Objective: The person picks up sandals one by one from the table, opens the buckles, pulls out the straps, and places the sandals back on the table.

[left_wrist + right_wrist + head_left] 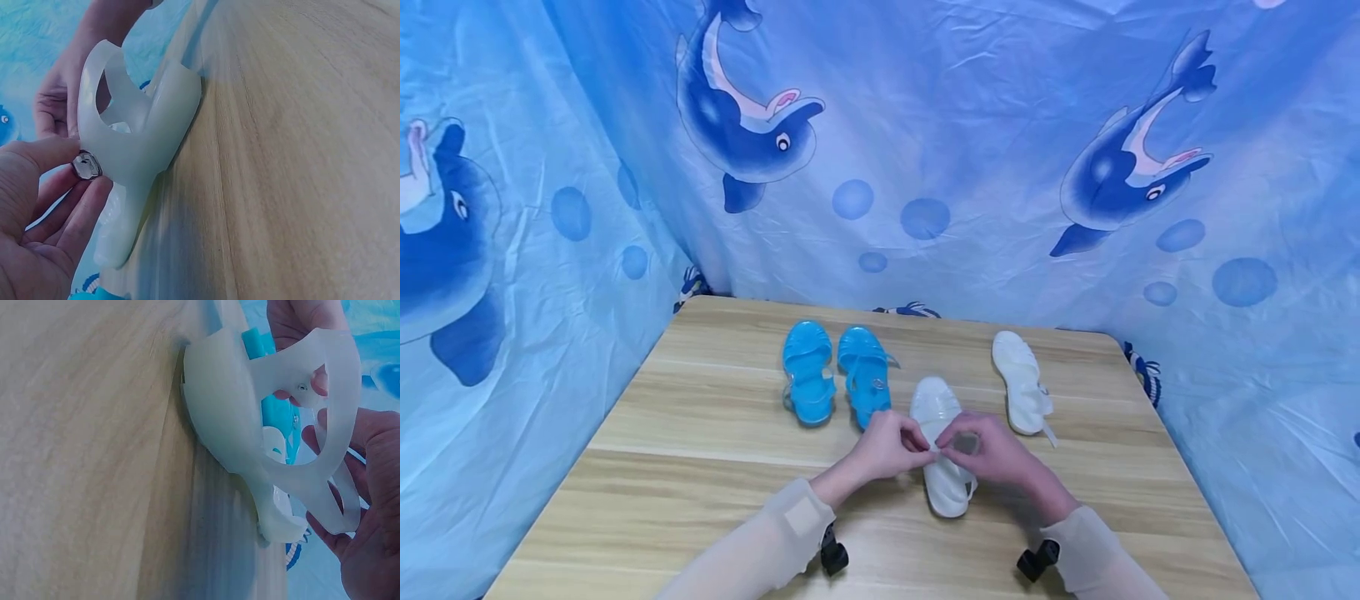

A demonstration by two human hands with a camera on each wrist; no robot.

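A white jelly sandal (934, 402) lies on the table with its toe pointing away, both hands over its ankle strap. My left hand (886, 447) pinches the strap at its metal buckle (87, 165), thumb on one side and fingers on the other. In the right wrist view, the thin strap (344, 494) passes between the fingers of my right hand (378, 465), which holds it. From the head view, the fingertips of both hands meet above the sandal's middle, hiding the strap's end there.
A second white sandal (1019, 375) lies to the right, its strap loose. Two blue sandals (808, 367) stand side by side to the left, the nearer one partly behind my left hand. The wooden table (700, 492) ends at a blue dolphin-print curtain (985, 150).
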